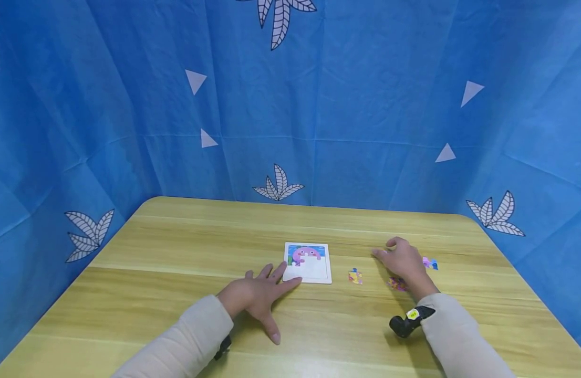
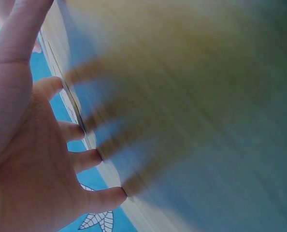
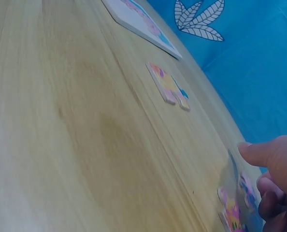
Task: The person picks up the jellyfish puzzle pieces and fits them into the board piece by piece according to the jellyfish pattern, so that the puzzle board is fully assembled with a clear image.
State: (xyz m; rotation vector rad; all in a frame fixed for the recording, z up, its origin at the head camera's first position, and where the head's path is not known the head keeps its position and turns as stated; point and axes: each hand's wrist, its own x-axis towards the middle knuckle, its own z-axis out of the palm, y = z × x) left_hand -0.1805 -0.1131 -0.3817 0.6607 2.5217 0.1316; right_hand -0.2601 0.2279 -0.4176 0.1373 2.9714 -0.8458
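Observation:
A square white puzzle tray (image 1: 314,274) lies flat on the table, with joined pieces of a pink cartoon picture (image 1: 303,254) along its top and left. My left hand (image 1: 259,294) has its fingers spread, the fingertips right at the tray's lower left corner. In the left wrist view its palm and straight fingers show. To the right, my right hand (image 1: 404,261) hovers over the table near loose pieces, thumb out and other fingers loosely bent, nothing seen between them. A yellow-pink piece (image 1: 396,284) lies below its wrist, a purple-blue piece (image 1: 429,263) beside it.
Another loose yellow piece (image 1: 355,276) with a blue tab lies between the tray and my right hand. The wooden table (image 1: 196,252) ends at a blue curtain (image 1: 366,105) behind and at both sides. A black wrist camera (image 1: 404,325) hangs at the right sleeve.

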